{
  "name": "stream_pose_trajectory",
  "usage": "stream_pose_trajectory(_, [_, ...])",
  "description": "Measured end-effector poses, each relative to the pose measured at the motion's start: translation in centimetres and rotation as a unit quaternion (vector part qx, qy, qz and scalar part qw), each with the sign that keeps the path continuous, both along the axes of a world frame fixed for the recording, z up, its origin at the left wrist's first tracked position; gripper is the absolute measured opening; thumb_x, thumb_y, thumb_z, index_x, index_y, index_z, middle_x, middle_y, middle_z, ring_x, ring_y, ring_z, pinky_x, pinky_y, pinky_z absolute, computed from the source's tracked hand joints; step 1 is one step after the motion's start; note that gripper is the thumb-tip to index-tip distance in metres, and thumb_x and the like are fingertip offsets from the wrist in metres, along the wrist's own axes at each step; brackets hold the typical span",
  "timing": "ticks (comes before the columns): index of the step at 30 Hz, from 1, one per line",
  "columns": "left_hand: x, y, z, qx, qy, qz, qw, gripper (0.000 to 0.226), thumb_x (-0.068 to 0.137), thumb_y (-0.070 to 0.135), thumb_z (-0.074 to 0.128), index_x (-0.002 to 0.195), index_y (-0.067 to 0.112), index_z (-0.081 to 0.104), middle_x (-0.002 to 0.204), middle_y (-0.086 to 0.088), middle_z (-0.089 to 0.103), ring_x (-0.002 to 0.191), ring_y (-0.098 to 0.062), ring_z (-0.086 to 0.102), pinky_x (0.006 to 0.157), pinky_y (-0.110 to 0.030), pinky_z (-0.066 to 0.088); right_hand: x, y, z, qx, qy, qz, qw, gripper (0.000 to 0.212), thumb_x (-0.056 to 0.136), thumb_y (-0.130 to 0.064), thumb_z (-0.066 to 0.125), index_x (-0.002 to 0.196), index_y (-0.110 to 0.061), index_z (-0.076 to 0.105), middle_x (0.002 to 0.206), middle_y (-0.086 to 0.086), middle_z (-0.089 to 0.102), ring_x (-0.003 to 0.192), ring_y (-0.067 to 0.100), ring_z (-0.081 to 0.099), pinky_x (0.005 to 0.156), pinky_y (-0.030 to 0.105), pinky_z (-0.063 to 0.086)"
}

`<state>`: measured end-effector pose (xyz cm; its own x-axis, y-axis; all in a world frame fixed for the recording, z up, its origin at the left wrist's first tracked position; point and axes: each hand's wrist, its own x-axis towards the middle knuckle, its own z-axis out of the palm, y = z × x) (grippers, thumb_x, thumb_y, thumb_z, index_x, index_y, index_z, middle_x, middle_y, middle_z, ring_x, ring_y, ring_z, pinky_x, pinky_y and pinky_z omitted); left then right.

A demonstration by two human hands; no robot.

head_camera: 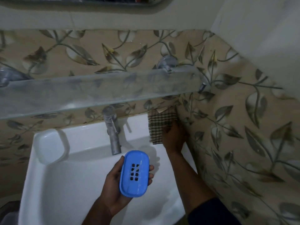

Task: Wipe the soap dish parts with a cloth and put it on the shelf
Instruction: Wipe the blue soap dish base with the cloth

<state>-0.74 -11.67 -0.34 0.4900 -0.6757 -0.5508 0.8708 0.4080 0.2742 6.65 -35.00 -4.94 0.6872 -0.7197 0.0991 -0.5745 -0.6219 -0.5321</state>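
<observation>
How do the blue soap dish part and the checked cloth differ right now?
The blue soap dish part is rigid plastic with drain holes; the checked cloth is soft fabric. The left hand holds the dish part above the sink; the right hand touches the cloth on the sink's back corner. Each has a hand on it.

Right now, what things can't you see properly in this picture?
Head view only:
- Right hand: its fingers lie on the checked cloth in dim corner light, so whether they grip it is unclear.
- Blue soap dish: its underside is hidden against the left hand.
- Mirror: cut off by the top edge.
- Glass shelf: its left end runs out of frame.
</observation>
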Motion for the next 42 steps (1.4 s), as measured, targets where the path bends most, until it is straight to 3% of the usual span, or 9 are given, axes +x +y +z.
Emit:
stream_pose_trajectory(5, [2.5, -3.7, 0.6, 0.014, -0.015, 0.039, 0.999, 0.072, 0.077, 0.049, 0.072, 0.13, 0.001, 0.064, 0.136, -0.029, 0.058, 0.108, -0.04, 0.067, 0.096, -0.049, 0.056, 0.0, -0.3, 0.2, 0.027, -0.034, -0.014, 0.999, 0.043, 0.09, -0.025, 0.059, 0.13, -0.011, 0.06, 0.126, 0.02, 0.062, 0.116, 0.037, 0.056, 0.101, 0.049, 0.043])
stream_pose_trajectory(8, [4.0, -5.3, 0.1, 0.033, -0.026, 0.061, 0.997, 0.068, 0.081, 0.054, 0.059, 0.125, 0.003, 0.068, 0.13, -0.028, 0.063, 0.103, -0.039, 0.07, 0.088, -0.047, 0.06, 0.0, -0.4, -0.1, 0.037, -0.048, -0.01, 0.998, 0.045, 0.091, -0.027, 0.055, 0.134, -0.011, 0.057, 0.134, 0.016, 0.059, 0.123, 0.035, 0.053, 0.104, 0.048, 0.042])
stream_pose_trajectory(12, [5.2, -6.1, -1.0, 0.047, -0.032, 0.07, 0.996, 0.063, 0.094, 0.056, 0.044, 0.12, 0.006, 0.072, 0.125, -0.026, 0.066, 0.1, -0.038, 0.071, 0.09, -0.046, 0.059, -0.2, -0.6, -0.6, 0.036, -0.091, -0.003, 0.995, 0.044, 0.088, -0.027, 0.053, 0.128, -0.01, 0.061, 0.128, 0.013, 0.063, 0.118, 0.033, 0.058, 0.098, 0.047, 0.047])
stream_pose_trajectory(25, [6.7, -6.7, -1.6, 0.073, -0.031, 0.087, 0.993, 0.064, 0.096, 0.057, 0.045, 0.131, 0.007, 0.065, 0.127, -0.024, 0.064, 0.105, -0.037, 0.066, 0.092, -0.044, 0.058, 0.6, -0.8, 0.2, 0.064, -0.175, -0.026, 0.982, 0.04, 0.087, -0.014, 0.07, 0.126, -0.006, 0.064, 0.124, 0.015, 0.067, 0.114, 0.032, 0.062, 0.098, 0.039, 0.049])
stream_pose_trajectory(31, [6.4, -6.7, -1.2, 0.078, -0.042, 0.087, 0.992, 0.065, 0.096, 0.057, 0.045, 0.133, 0.006, 0.063, 0.134, -0.025, 0.06, 0.109, -0.037, 0.063, 0.098, -0.045, 0.054, 0.8, -1.4, 1.5, 0.087, -0.143, -0.02, 0.986, 0.047, 0.089, -0.012, 0.059, 0.136, -0.014, 0.057, 0.127, 0.01, 0.065, 0.117, 0.028, 0.061, 0.097, 0.043, 0.051])
stream_pose_trajectory(34, [6.1, -6.6, -0.7, 0.086, -0.046, 0.083, 0.992, 0.066, 0.096, 0.057, 0.045, 0.134, 0.006, 0.062, 0.136, -0.026, 0.057, 0.108, -0.037, 0.063, 0.097, -0.045, 0.054, 0.4, -1.2, 2.9, 0.191, -0.122, -0.014, 0.974, 0.035, 0.092, -0.009, 0.051, 0.125, -0.013, 0.062, 0.125, 0.007, 0.066, 0.115, 0.024, 0.061, 0.095, 0.035, 0.05])
stream_pose_trajectory(37, [5.5, -6.3, 0.1, 0.089, -0.05, 0.086, 0.991, 0.065, 0.094, 0.056, 0.047, 0.131, 0.007, 0.065, 0.137, -0.026, 0.059, 0.107, -0.038, 0.065, 0.097, -0.046, 0.054, -0.8, -0.9, 4.1, 0.379, -0.143, -0.064, 0.912, 0.012, 0.094, -0.017, 0.057, 0.095, -0.021, 0.068, 0.104, 0.007, 0.073, 0.094, 0.024, 0.07, 0.085, 0.042, 0.058])
stream_pose_trajectory(39, [5.0, -6.1, 1.1, 0.084, -0.058, 0.087, 0.991, 0.062, 0.091, 0.057, 0.05, 0.125, 0.008, 0.07, 0.133, -0.024, 0.063, 0.105, -0.036, 0.068, 0.098, -0.046, 0.053, -2.1, -0.6, 5.3, 0.43, -0.176, -0.071, 0.883, 0.012, 0.093, -0.027, 0.064, 0.091, -0.018, 0.07, 0.096, 0.006, 0.076, 0.088, 0.023, 0.072, 0.083, 0.048, 0.059])
stream_pose_trajectory(42, [4.2, -5.6, 3.1, 0.069, -0.086, 0.085, 0.99, 0.062, 0.091, 0.058, 0.046, 0.119, 0.01, 0.074, 0.125, -0.021, 0.068, 0.101, -0.034, 0.071, 0.094, -0.045, 0.055, -4.5, 0.4, 7.8, 0.443, -0.217, -0.045, 0.869, 0.017, 0.09, -0.033, 0.068, 0.089, -0.017, 0.073, 0.083, 0.001, 0.077, 0.079, 0.019, 0.074, 0.075, 0.042, 0.061])
